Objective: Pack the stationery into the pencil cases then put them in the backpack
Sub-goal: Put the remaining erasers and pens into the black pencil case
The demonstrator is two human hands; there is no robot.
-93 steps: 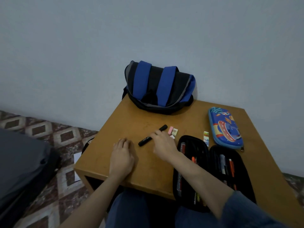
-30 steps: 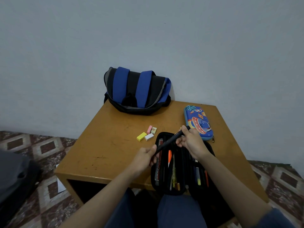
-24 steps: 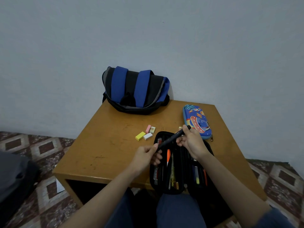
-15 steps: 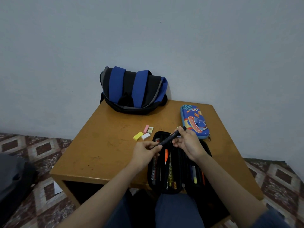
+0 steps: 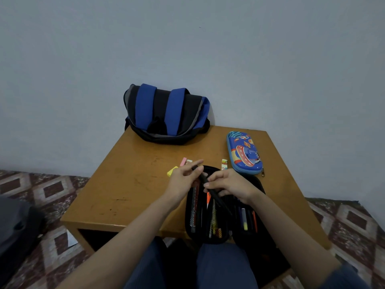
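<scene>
An open black pencil case (image 5: pixel 208 239) lies at the table's near edge with several pens in its loops. Over it slants a black marker (image 5: pixel 217 197). My right hand (image 5: pixel 231 184) grips the marker's middle, its lower end pointing into the case. My left hand (image 5: pixel 183 179) is just left of it, fingers stretched out and touching the marker's far end. A yellow eraser (image 5: pixel 172 171), a pink eraser (image 5: pixel 183 161) and a printed eraser (image 5: pixel 224 164) lie loose behind the case. A shut blue cartoon pencil case (image 5: pixel 243 155) lies at the right. The blue-and-black backpack (image 5: pixel 166 113) sits against the wall.
The small wooden table (image 5: pixel 135 184) stands against a grey wall on a patterned tile floor. A dark bulky object (image 5: pixel 16 226) sits on the floor at the left. My knees are under the table's near edge.
The marker was lifted off the table and carried over the black case. Over the last second it turned from pointing far-right to pointing down into the case, and my left fingers straightened.
</scene>
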